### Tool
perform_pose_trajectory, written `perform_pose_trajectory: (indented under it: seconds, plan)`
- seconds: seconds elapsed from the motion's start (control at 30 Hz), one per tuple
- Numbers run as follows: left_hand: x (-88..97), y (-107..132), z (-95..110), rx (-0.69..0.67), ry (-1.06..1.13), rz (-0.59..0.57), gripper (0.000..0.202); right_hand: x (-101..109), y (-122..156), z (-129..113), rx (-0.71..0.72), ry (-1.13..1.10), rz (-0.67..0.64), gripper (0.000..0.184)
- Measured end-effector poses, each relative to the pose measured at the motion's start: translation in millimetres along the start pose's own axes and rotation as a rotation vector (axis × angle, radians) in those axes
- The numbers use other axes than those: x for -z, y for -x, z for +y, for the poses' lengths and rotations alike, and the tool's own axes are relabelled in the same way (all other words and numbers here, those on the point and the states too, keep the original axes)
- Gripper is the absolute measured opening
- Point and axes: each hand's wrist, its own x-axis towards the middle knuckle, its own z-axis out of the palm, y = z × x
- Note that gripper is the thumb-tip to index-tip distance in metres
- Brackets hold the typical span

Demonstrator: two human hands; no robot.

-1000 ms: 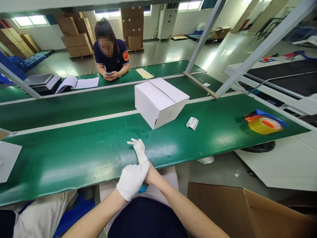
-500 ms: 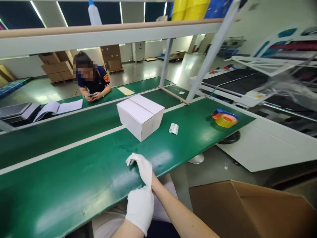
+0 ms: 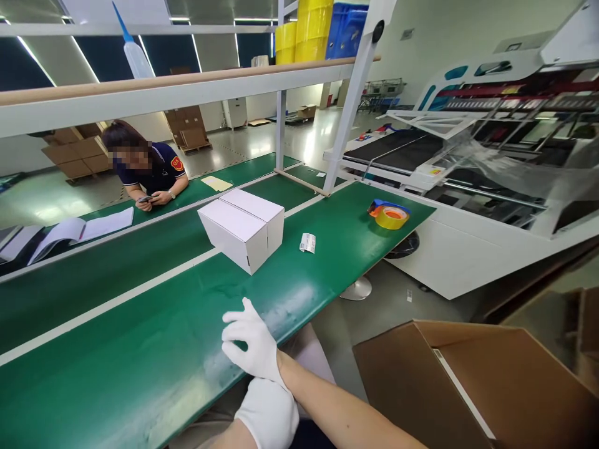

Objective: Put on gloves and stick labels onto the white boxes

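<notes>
My right hand (image 3: 253, 343), in a white glove, is held over the near edge of the green worktable (image 3: 140, 349). Its fingers are bent and spread apart with nothing in them. Below it, my left hand (image 3: 269, 411), also gloved in white, is closed around the right wrist at the glove's cuff. The left fingertips are hidden. A closed white box (image 3: 248, 227) sits on the table beyond my hands. To its right lies a small sheet of printed labels (image 3: 307, 243).
A tape dispenser with yellow tape (image 3: 392, 217) lies near the table's right end. An open cardboard carton (image 3: 397, 374) stands at lower right. Across the table a person (image 3: 152, 168) holds a phone beside an open notebook (image 3: 105, 224). A shelf rail (image 3: 187, 87) spans overhead; machinery (image 3: 421, 156) is at right.
My right hand has turned and its fingers have spread more. My left hand stays at the right wrist. The view has shifted, with table items appearing farther left.
</notes>
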Motion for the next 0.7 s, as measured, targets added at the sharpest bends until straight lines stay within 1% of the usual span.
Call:
perform_pose_trajectory:
  seconds: [0.03,0.07,0.1,0.13,0.2,0.27,0.3,0.37,0.4,0.43,0.5,0.57,0.63,0.7]
  plan:
    - [-4.9,0,-1,-0.022,-0.075,-0.05,0.048,-4,3,1,0.099,0.026,0.1,0.013]
    - [-7.5,1,-3,-0.048,-0.138,-0.083,0.048,-7,5,3,0.17,0.057,0.176,0.021]
    - [-7.6,3,-7,-0.068,-0.157,-0.081,0.048,-9,5,6,0.207,0.099,0.21,0.027]
    - [-5.3,6,-14,-0.08,-0.129,-0.041,0.044,-9,5,9,0.23,0.158,0.206,0.031]
    - [6.9,17,-34,-0.097,0.007,0.087,0.037,-6,4,16,0.301,0.292,0.125,0.035]
    - [28.1,31,-59,-0.056,0.192,0.247,0.038,-2,4,24,0.41,0.373,0.026,0.037]
    - [40.8,37,-71,0.01,0.286,0.346,0.036,0,6,27,0.462,0.384,-0.02,0.036]
    - [65.3,46,-91,0.199,0.51,0.598,0.032,4,12,28,0.515,0.397,-0.127,0.034]
    - [74.5,48,-98,0.26,0.629,0.67,0.034,6,15,27,0.522,0.408,-0.17,0.032]
    - [80.4,47,-103,0.289,0.749,0.696,0.037,8,18,24,0.531,0.424,-0.201,0.029]
    - [81.2,40,-107,0.289,0.98,0.677,0.035,11,22,15,0.557,0.421,-0.223,0.025]
    - [71.3,31,-108,0.271,1.13,0.67,0.027,13,24,7,0.582,0.373,-0.208,0.024]
    - [59.9,25,-109,0.297,1.145,0.719,0.025,14,26,2,0.582,0.351,-0.208,0.025]
    - [54.6,24,-109,0.329,1.092,0.751,0.024,14,29,3,0.553,0.368,-0.239,0.027]
